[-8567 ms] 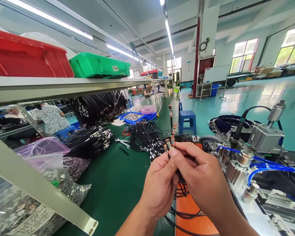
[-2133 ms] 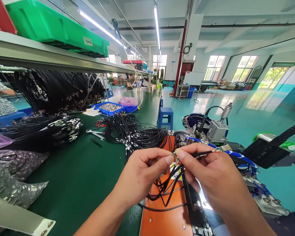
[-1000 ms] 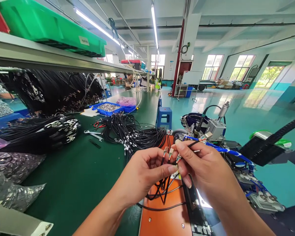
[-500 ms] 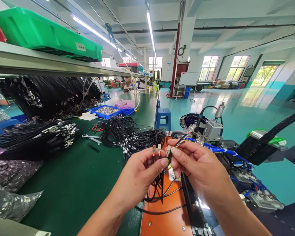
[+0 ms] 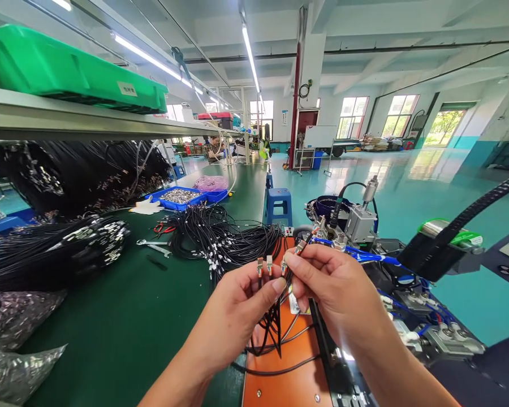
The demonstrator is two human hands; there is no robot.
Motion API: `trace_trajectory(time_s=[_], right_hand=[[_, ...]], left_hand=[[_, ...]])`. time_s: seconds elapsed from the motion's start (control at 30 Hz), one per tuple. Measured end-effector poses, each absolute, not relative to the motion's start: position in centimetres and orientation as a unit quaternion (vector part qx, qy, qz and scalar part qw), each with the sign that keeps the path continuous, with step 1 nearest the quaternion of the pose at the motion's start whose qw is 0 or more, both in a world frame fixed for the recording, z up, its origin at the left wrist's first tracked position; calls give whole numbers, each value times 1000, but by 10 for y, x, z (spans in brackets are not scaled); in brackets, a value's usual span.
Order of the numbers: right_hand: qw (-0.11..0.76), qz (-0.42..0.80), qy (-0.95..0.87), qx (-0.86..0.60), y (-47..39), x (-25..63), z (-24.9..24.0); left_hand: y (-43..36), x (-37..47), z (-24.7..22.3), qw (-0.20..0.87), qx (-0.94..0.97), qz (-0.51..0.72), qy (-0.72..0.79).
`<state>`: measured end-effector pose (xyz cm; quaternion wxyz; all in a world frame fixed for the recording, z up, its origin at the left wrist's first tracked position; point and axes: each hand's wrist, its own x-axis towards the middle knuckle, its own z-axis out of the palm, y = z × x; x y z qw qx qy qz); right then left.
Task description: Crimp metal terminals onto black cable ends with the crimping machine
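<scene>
Black cables [image 5: 272,325] with small metal connectors [image 5: 270,261] held up in both hands, above near end of orange panel [image 5: 280,376]. Cables hang in loops below the fingers, some across the panel.

Left hand [image 5: 241,305]: thumb and fingers closed on cables just under the connectors; connector ends stick up above the grip. Right hand [image 5: 339,291]: thumb and forefinger pinched at the rightmost part of the group, next to left thumb; more connector ends point up and right from it. Exact contact point partly hidden.

Left of panel, green tabletop [image 5: 139,339]. On it, far side: cable pile [image 5: 216,237], wrench [image 5: 155,246], red-handled tool [image 5: 164,227], glove [image 5: 146,207], blue tray [image 5: 180,198] of small metal parts. Cable bundle [image 5: 68,243] at left. Machine [image 5: 360,223] with blue tubes at right. Green bin [image 5: 68,70] on shelf [image 5: 93,121], far left.
</scene>
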<state>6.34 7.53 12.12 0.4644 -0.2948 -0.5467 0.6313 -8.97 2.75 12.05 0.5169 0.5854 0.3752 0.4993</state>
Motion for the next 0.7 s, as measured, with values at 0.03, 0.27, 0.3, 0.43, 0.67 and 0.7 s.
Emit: trace_trajectory(time_s=[0.03, 0.27, 0.3, 0.43, 0.67, 0.7], right_hand=[[464, 629, -549, -297, 75, 64, 121], [469, 627, -539, -311, 76, 62, 124], [468, 628, -539, -310, 76, 62, 124], [460, 638, -543, -295, 75, 63, 122], [456, 631, -557, -289, 79, 62, 123], [454, 628, -561, -292, 78, 62, 124]], left_hand=[[27, -90, 121, 519, 588, 496, 373], [26, -88, 123, 519, 594, 493, 367], [26, -88, 123, 517, 595, 493, 368], [26, -89, 122, 515, 598, 489, 370], [27, -89, 122, 518, 598, 485, 371], [27, -88, 122, 516, 603, 484, 369]])
